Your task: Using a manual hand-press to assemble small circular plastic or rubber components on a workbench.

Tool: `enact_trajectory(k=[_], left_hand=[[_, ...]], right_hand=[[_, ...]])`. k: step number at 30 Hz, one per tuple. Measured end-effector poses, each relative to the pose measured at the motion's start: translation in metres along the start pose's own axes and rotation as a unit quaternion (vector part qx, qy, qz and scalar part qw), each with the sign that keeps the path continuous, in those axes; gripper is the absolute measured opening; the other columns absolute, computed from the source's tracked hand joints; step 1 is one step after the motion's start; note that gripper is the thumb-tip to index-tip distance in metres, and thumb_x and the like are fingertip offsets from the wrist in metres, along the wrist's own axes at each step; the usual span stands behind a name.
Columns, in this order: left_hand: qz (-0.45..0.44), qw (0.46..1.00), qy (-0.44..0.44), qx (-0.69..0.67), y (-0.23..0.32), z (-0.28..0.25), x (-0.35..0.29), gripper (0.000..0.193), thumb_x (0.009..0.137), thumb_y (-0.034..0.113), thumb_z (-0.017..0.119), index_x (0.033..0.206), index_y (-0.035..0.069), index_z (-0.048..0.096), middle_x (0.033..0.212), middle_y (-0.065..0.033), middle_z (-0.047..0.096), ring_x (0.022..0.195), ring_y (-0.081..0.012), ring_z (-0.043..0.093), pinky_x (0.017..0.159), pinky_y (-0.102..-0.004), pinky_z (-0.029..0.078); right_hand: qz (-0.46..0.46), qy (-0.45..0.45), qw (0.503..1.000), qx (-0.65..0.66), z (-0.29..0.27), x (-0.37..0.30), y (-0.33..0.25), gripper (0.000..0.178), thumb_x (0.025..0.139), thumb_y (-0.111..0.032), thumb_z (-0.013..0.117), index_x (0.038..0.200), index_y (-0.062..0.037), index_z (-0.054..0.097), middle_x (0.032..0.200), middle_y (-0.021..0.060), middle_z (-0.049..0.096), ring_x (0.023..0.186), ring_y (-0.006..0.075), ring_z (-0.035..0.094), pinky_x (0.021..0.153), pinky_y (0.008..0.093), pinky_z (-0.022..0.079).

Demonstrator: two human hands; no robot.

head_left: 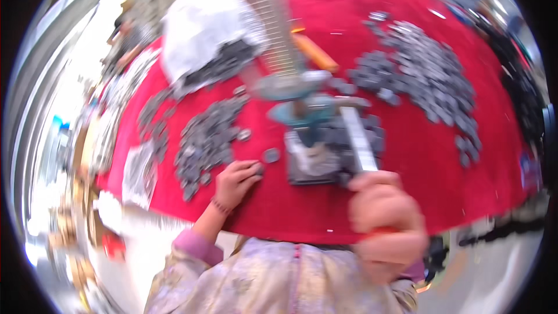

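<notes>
A small hand press with a teal body [298,113] stands in the middle of the red-covered table, blurred by motion. Its flat metal lever [359,139] slants toward me, and my right hand [388,218] is wrapped round the near end, where a bit of red shows. To the left of the press base [314,178], my left hand [237,183] rests low over the cloth. Its fingertips pinch a small dark grey piece [259,170]. One loose grey piece [271,155] lies between that hand and the base.
Grey pieces lie in a heap [203,131] on the left and a larger spread [433,72] on the right. A white plastic bag [200,29] spills more at the back left. An orange tool-like object [315,52] lies behind the press. The red cloth [465,192] reaches the table's near edge.
</notes>
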State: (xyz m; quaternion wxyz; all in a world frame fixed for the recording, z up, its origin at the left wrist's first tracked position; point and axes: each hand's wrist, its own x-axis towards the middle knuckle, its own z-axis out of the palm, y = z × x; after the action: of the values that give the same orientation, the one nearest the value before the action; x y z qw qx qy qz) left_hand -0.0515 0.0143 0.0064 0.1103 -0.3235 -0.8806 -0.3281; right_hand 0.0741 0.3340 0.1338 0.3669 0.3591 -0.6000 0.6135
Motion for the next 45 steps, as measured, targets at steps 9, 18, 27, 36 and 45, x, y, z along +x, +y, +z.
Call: enact_trajectory(k=[9,18,27,36,45], left_hand=[[-0.045,0.992,0.051,-0.103,-0.017,-0.002,-0.024,0.035,0.078,0.006,0.077,0.113,0.008,0.073,0.114,-0.0114,0.07,0.099,-0.0252,0.068,0.085,-0.0327,0.055],[0.038,0.996,0.021,0.081,-0.014,0.001,-0.014,0.032,0.073,0.018,0.081,0.104,0.014,0.074,0.111,-0.0047,0.07,0.097,-0.0234,0.061,0.085,-0.0384,0.048],[0.021,1.0,0.012,0.01,-0.02,0.005,-0.016,0.032,0.073,0.013,0.081,0.104,0.011,0.074,0.106,-0.0072,0.07,0.094,-0.0248,0.064,0.084,-0.0363,0.05],[-0.033,0.99,-0.015,-0.138,0.06,0.021,0.054,0.097,0.073,0.007,0.081,0.154,0.005,0.028,0.1,-0.0119,0.071,0.097,-0.0283,0.066,0.088,-0.0362,0.052],[0.006,0.993,0.028,-0.117,0.064,0.065,0.079,0.108,0.071,0.012,0.081,0.156,0.003,0.015,0.096,-0.013,0.07,0.09,-0.032,0.063,0.082,-0.0406,0.05]], right_hand=[[0.028,0.015,0.997,-0.069,0.011,-0.007,0.002,0.018,0.097,-0.041,0.048,0.099,-0.0232,0.051,0.081,0.0016,0.039,0.07,0.0166,0.039,0.081,0.0445,0.032],[0.019,0.019,0.997,-0.079,0.008,-0.007,0.004,0.017,0.096,-0.042,0.05,0.099,-0.025,0.052,0.082,0.0012,0.038,0.07,0.0157,0.039,0.08,0.0432,0.03],[0.129,0.021,0.988,0.083,-0.011,0.111,0.032,0.027,0.101,-0.029,0.042,0.104,-0.0041,0.051,0.085,0.0079,0.044,0.07,0.016,0.042,0.071,0.0406,0.036],[0.211,0.067,0.973,0.065,-0.02,0.168,0.081,0.033,0.102,-0.032,0.051,0.112,-0.0012,0.056,0.079,0.0064,0.048,0.058,0.0107,0.04,0.057,0.0285,0.038],[0.164,0.028,0.984,0.066,-0.01,0.146,0.058,0.036,0.103,-0.036,0.047,0.115,-0.0038,0.056,0.082,0.0062,0.045,0.061,0.0123,0.041,0.063,0.0309,0.039]])
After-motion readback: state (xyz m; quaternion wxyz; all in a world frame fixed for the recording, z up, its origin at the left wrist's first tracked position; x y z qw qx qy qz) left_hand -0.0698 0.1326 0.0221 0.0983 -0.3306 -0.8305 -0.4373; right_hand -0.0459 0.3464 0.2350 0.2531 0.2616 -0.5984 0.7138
